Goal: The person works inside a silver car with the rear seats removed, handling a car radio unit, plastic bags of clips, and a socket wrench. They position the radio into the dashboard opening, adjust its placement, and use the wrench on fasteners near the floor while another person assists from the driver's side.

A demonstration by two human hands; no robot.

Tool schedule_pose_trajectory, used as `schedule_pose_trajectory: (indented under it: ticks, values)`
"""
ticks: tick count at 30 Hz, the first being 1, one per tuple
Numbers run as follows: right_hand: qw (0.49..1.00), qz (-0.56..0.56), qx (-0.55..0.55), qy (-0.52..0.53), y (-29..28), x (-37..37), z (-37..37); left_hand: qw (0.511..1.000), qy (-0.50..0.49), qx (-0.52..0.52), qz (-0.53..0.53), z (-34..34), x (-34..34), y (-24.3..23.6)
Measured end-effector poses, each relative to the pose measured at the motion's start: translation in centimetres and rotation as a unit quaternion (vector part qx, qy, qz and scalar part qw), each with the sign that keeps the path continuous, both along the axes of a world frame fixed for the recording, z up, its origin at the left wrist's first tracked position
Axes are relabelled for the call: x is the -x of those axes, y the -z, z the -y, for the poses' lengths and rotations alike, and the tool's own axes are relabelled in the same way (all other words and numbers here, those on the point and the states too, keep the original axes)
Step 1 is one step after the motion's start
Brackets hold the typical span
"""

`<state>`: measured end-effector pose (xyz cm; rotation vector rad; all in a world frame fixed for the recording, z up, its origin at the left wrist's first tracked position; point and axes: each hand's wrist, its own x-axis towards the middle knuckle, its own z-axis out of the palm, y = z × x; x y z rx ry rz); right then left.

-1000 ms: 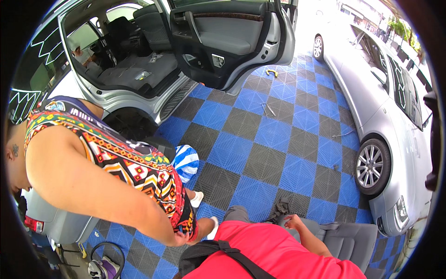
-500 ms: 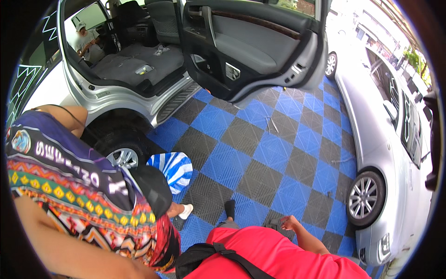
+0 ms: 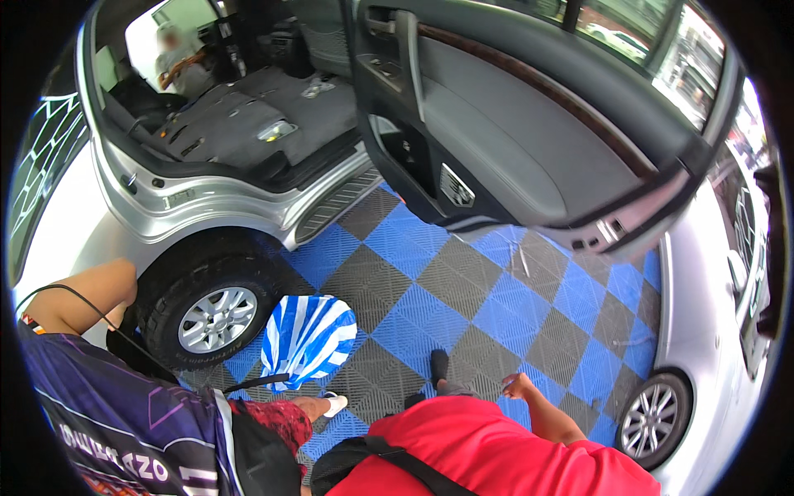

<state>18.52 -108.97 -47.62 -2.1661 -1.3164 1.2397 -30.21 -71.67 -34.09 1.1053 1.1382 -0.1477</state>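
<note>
My right hand hangs low beside my red shirt, above the tiled floor. Its fingers look loosely bent and slightly apart, with no object seen in them. My left hand does not show. A black strap crosses my shirt beside a black bag. At my left stands a co-worker in a dark printed jersey. In front of that person is a blue-and-white striped bag, next to the wheel of a silver vehicle.
The vehicle's rear door stands wide ahead of me, over a side step. Inside, a grey cargo floor holds small items; another person is beyond. A silver car is parked right. Blue and dark tiles cover the floor.
My view has shifted nearer to the vehicle, so its door and wheel look larger. The co-worker now appears lower at the left, showing more of the striped bag. My right hand stays low, empty.
</note>
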Motion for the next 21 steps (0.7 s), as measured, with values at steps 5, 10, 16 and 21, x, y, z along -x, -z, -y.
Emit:
schedule_pose_trajectory:
  ticks: [5,10,16,21]
  values:
    - [0.986,-0.113,0.066,0.105,3.5,-8.0,-11.1,0.999,-0.047,-0.009,-0.004,-1.0,-2.6,-0.7]
    - [0.995,0.037,0.027,-0.085,1.6,-10.0,-27.7,0.996,-0.079,-0.038,0.008,-3.2,-4.4,-1.3]
    - [0.978,-0.146,-0.125,-0.085,-1.3,-7.4,-40.4,0.983,-0.06,-0.147,0.097,-9.1,-4.9,-3.0]
    - [0.993,-0.09,-0.067,-0.046,0.1,-6.3,-48.1,0.989,-0.123,-0.078,-0.026,-23.2,-5.5,-4.6]
